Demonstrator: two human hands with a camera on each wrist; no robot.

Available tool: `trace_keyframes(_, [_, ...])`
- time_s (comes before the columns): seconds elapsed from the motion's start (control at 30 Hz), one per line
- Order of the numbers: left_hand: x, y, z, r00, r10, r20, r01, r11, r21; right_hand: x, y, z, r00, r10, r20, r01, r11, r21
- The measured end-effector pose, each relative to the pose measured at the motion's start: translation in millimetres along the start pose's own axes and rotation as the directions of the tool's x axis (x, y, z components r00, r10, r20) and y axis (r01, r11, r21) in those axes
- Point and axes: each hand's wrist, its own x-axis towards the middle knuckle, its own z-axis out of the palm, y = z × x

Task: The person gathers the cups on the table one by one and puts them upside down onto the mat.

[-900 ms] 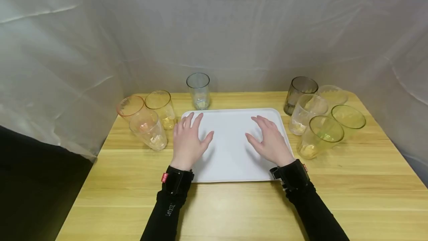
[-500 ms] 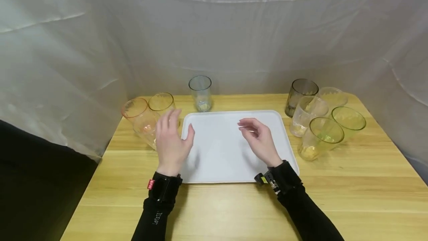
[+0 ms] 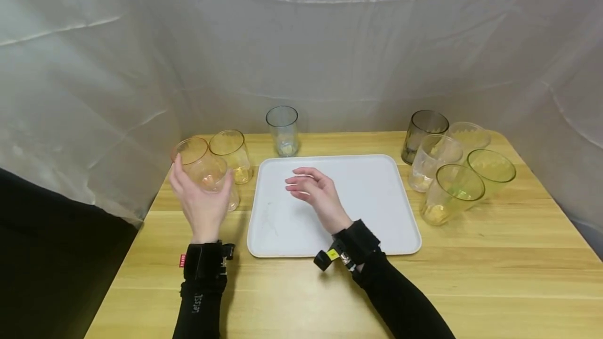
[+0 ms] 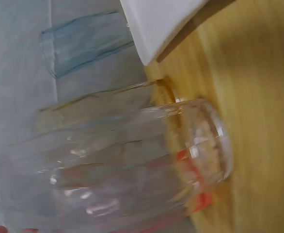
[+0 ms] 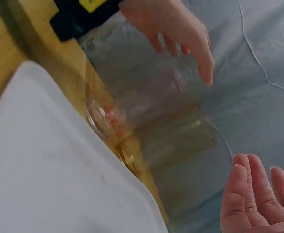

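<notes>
Left hand (image 3: 201, 204) round clear glass (image 3: 213, 181); right hand (image 3: 314, 192) loosely open, empty, above tray (image 3: 377, 213)

A white tray (image 3: 377, 224) lies mid-counter (image 3: 471, 276). Behind it stands a bluish glass (image 3: 282, 131); a yellow glass (image 3: 232, 155) stands off its far left corner. To the right cluster a grey glass (image 3: 422, 134), three clear or pale glasses and a green one (image 3: 490, 170), before a white sheet (image 3: 330, 41).
</notes>
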Motion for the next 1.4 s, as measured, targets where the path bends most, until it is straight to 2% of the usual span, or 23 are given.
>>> trace_keyframes(0.17, [0.8,-10.8,4.2,0.997,-0.077,-0.003,0.077,0.994,-0.079,1.8,12.0,20.0,0.999,0.047,0.018,-0.048,0.995,0.085])
trace_keyframes(0.27, [0.2,-15.6,8.9,0.994,-0.102,-0.027,0.097,0.985,-0.142,0.4,17.9,28.2,0.997,0.07,0.039,-0.073,0.993,0.093])
trace_keyframes(0.4, [-2.0,-20.5,15.8,0.985,-0.167,-0.038,0.154,0.96,-0.232,-2.8,23.0,34.0,0.994,0.09,0.061,-0.095,0.992,0.084])
trace_keyframes(0.57, [-5.3,-25.7,20.5,0.966,-0.256,0.019,0.251,0.925,-0.286,-4.7,26.8,33.2,0.993,0.089,0.073,-0.094,0.992,0.079])
trace_keyframes(0.7, [-5.6,-28.3,19.3,0.949,-0.3,0.097,0.315,0.914,-0.255,-5.1,28.3,30.1,0.992,0.09,0.088,-0.096,0.993,0.07])
trace_keyframes(0.83, [-5.1,-28.6,18.6,0.932,-0.316,0.179,0.353,0.905,-0.237,-5.1,28.5,28.0,0.992,0.091,0.093,-0.098,0.993,0.065])
trace_keyframes(0.93, [-4.7,-29.4,20.0,0.927,-0.302,0.221,0.358,0.887,-0.292,-5.0,29.1,26.7,0.991,0.094,0.091,-0.099,0.993,0.058])
trace_keyframes(1.07, [-5.0,-31.2,20.2,0.913,-0.304,0.272,0.387,0.859,-0.336,-5.4,30.1,23.8,0.991,0.101,0.088,-0.105,0.994,0.043])
trace_keyframes(1.2, [-7.0,-31.4,17.2,0.903,-0.309,0.3,0.405,0.847,-0.345,-6.3,29.4,19.4,0.992,0.091,0.087,-0.092,0.996,0.005])
trace_keyframes(1.4, [-9.9,-25.0,11.2,0.902,-0.305,0.305,0.402,0.849,-0.343,-9.5,23.7,10.9,0.995,0.044,0.086,-0.04,0.998,-0.058])
